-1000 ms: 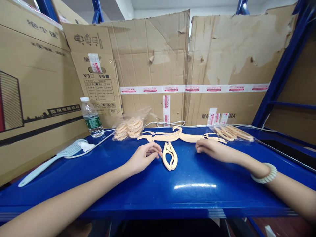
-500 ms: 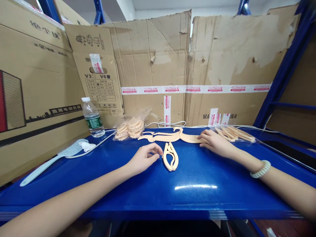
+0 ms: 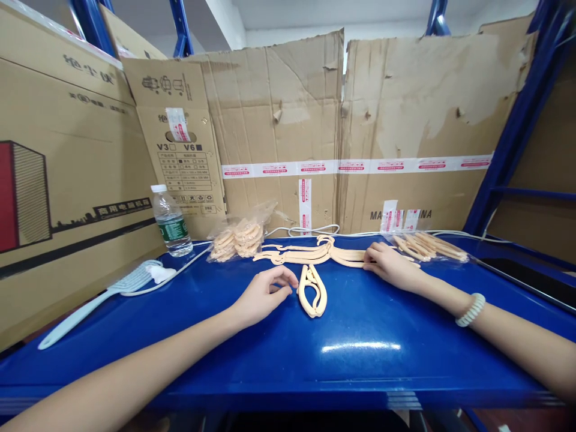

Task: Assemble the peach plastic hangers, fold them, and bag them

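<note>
A folded beige plastic hanger (image 3: 311, 292) lies on the blue table with its narrow end toward me. Just left of it is my left hand (image 3: 266, 294), its fingers loosely curled, thumb and fingertips apart, and nothing between them. Behind the folded hanger, several unfolded beige hangers (image 3: 303, 257) lie close together, hooks pointing to the back. My right hand (image 3: 387, 264) is at their right arms, fingers bent down and closed over an end. The palm hides part of that end, whose tip shows beyond the hand.
Bagged folded hangers (image 3: 238, 239) lie at the back left, and another clear bag of beige hangers (image 3: 429, 246) at the back right. A water bottle (image 3: 173, 225), a light-blue fly swatter (image 3: 99, 303) and a white cable (image 3: 148, 289) are at left. Cardboard (image 3: 274, 132) walls the back.
My right hand has shifted slightly at the hangers' right end, and its fingers look more drawn together. The left hand stays beside the folded hanger. The view has tilted a little.
</note>
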Available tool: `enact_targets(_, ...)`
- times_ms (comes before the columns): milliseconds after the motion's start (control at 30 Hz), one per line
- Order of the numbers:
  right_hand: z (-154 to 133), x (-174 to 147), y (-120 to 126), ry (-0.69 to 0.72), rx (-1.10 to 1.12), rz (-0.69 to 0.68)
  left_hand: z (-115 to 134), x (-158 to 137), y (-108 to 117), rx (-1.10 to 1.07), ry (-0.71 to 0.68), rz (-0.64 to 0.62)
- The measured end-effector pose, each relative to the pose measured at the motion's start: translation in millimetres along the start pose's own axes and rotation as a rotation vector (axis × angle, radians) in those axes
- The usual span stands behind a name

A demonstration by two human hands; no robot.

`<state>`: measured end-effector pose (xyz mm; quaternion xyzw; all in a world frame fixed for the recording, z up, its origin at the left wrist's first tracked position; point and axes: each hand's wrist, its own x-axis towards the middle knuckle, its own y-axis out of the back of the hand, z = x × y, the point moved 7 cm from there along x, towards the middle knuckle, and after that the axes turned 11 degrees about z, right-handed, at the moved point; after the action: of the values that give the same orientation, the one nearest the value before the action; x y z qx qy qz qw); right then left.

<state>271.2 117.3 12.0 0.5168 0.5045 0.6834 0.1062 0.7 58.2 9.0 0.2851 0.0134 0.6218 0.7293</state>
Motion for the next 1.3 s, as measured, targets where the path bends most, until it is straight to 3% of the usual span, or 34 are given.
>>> enact_targets(200,-2.4,-2.0,18.1,-0.134,0.133,-0.083,-3.1,2.9,6.3,-0.071,0.034,0.063)
enact_targets(400,3.1,2.1,49.1,-0.157,0.153,0.067,-11.8,2.8,10.3,-0.249,0.211,0.104)
enact_targets(633,-0.8,2.8,63.9,-0.192,0.236,0.149,-19.2,-2.3,12.3,-0.472,0.430,0.210)
enact_targets(733,-16.2,2.9,59.5,-0.106,0.229,0.076,-16.4,-1.9,14.5,-0.458,0.399,0.253)
enact_targets(833,-28.2,1.6,52.0,-0.041,0.221,0.027,-12.3,0.4,13.5,-0.374,0.280,0.233)
enact_targets(1000,-43.0,-2.4,40.4,0.032,0.283,-0.023,-7.8,0.0,2.5,-0.207,0.089,0.084)
enact_targets(1133,-50.9,-4.2,37.4,0.095,0.276,-0.016,-5.3,-1.9,1.8,-0.088,0.046,0.043)
enact_targets(1300,-55.0,-2.3,45.5,0.244,0.099,0.067,-0.4,-1.5,8.5,-0.149,0.098,0.102)
